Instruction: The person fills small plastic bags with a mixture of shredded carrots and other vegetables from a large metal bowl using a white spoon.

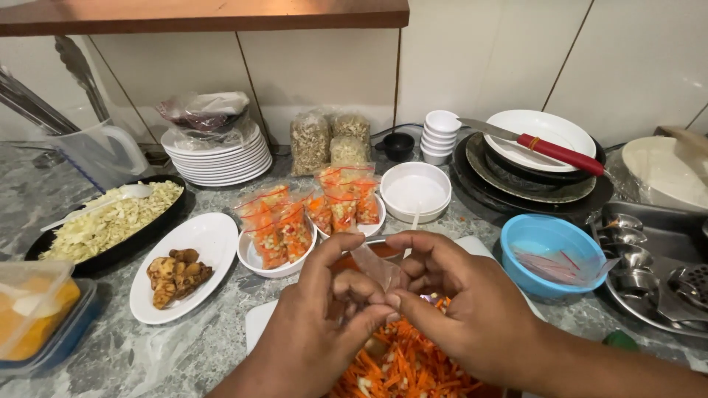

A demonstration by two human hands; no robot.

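Both hands meet low in the middle of the view; the left hand [321,335] has its fingers curled in tight, pinching the edge of a small clear plastic bag [375,267]; the right hand [464,313] pinches the same bag from the other side, thumb and forefinger nearly closed; the bag hangs just above a heap of shredded carrot [402,368]; just behind sit bowls of filled bags [306,221], a white plate of fried pieces [177,274] and a blue bowl [549,254]; all on a grey marble counter [221,339] against a white tiled wall [472,59].
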